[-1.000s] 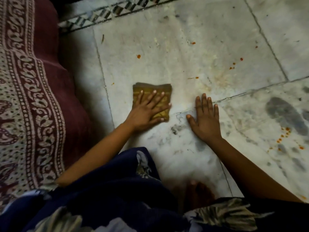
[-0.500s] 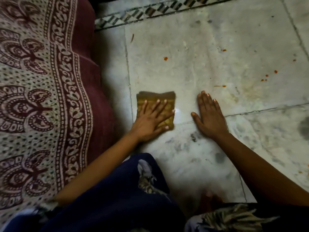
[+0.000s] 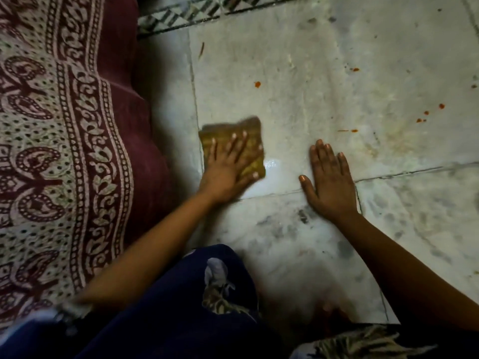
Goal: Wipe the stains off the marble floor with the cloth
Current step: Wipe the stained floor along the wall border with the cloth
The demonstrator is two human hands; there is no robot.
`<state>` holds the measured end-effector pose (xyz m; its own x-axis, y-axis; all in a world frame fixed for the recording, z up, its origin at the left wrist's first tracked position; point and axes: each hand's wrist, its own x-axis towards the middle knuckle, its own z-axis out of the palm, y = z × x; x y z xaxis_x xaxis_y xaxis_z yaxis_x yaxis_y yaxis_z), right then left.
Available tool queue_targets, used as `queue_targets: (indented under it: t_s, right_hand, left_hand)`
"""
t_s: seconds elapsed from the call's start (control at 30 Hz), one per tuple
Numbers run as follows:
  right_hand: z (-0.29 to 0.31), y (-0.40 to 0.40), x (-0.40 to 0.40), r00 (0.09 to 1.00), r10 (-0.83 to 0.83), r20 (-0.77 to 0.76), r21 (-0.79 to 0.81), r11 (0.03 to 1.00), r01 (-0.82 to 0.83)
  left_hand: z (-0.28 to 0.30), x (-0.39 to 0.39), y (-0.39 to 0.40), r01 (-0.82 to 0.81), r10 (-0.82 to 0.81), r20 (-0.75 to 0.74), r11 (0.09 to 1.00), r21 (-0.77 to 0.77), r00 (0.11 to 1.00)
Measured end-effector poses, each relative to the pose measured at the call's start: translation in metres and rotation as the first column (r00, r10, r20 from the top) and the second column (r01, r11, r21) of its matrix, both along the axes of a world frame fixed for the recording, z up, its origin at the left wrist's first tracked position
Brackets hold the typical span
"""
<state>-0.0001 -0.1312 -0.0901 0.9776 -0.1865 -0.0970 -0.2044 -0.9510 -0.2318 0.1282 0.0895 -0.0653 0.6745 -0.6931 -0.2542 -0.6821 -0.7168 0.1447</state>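
Note:
A folded yellow-brown cloth (image 3: 250, 129) lies on the white marble floor (image 3: 324, 73), next to a tile seam on the left. My left hand (image 3: 228, 168) presses flat on it with the fingers spread, and the cloth looks blurred. A wet sheen (image 3: 274, 172) shows on the marble just right of the cloth. My right hand (image 3: 329, 185) rests flat on the floor, holding nothing. Orange stains dot the floor: one spot (image 3: 257, 84) beyond the cloth, a streak (image 3: 348, 130) and a cluster (image 3: 425, 116) to the right. Dark smudges (image 3: 302, 216) mark the near tile.
A maroon and cream patterned bedspread (image 3: 64, 151) hangs down along the left, close to the cloth. A black-and-white patterned border strip (image 3: 207, 11) runs along the far edge. My knees in dark blue printed fabric (image 3: 181, 307) fill the bottom of the view.
My left hand has slid the cloth left toward the tile seam, leaving a wet patch. My right hand has stayed planted. The view has shifted left.

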Motion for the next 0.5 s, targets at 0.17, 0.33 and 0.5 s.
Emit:
queue_targets:
  t_s: [0.17,0.33,0.5]
  right_hand:
    - [0.0,0.001,-0.002,1.0,0.006,0.014,0.008,1.0,-0.007]
    - [0.001,-0.002,-0.001,1.0,-0.002,0.017,0.057,0.998,0.001]
    - [0.01,-0.011,-0.006,0.982,-0.176,0.062,0.16,0.973,0.164]
  left_hand:
    - [-0.004,-0.015,0.038,-0.237,0.237,0.013,0.971,-0.032,0.971]
    - [0.004,0.067,-0.015,-0.339,0.339,-0.042,0.941,-0.01,0.94]
    - [-0.003,0.03,-0.051,-0.139,0.139,0.004,0.99,-0.012,0.99]
